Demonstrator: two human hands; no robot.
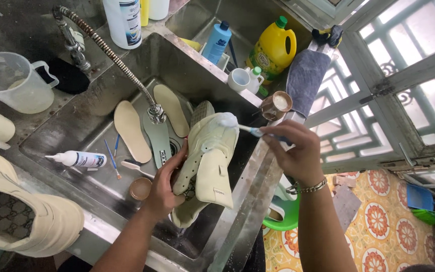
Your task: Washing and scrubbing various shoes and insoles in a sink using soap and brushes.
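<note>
Now cream sneaker upturned, foamy at toe.

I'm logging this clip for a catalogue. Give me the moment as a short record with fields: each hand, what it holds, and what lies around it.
left hand: grips the cream sneaker from the side, over the sink
right hand: holds a toothbrush, its foamy head on the sneaker's toe
sink: steel, with a hose tap
in the sink: two insoles, a white squeeze bottle, a small brown lid
on the ledge: yellow jug, blue bottle, white cup
at left: clear measuring jug, second cream sneaker
</note>
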